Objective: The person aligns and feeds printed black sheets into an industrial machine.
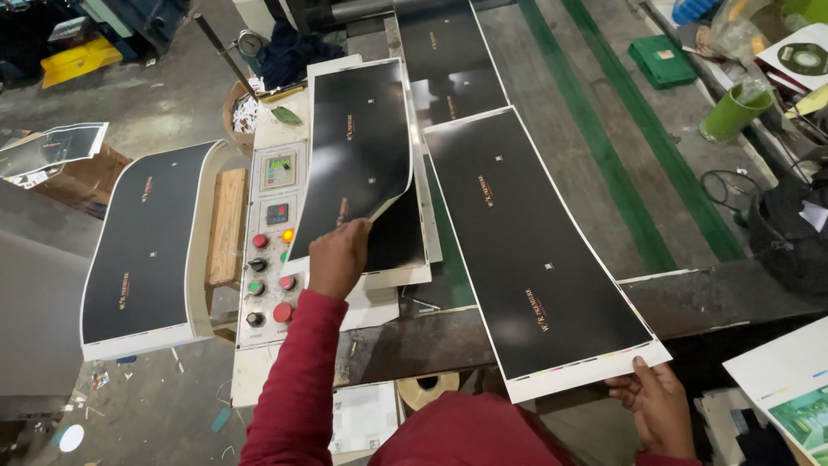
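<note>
My left hand (339, 255) grips the near corner of a long black printed sheet (358, 147) and lifts it, curling, off a stack of like sheets (404, 246). My right hand (657, 406) holds the near white edge of a second black sheet (535, 250) that lies slanted across the machine bed. Further black sheets (448, 52) come from the machine at the top. Both arms wear red sleeves.
A control panel (272, 250) with red, green and black buttons and a lit orange lamp stands left of the stack. Another pile of black sheets (142, 242) sits far left. A green cup (733, 112), cables and printed papers (789, 388) lie right.
</note>
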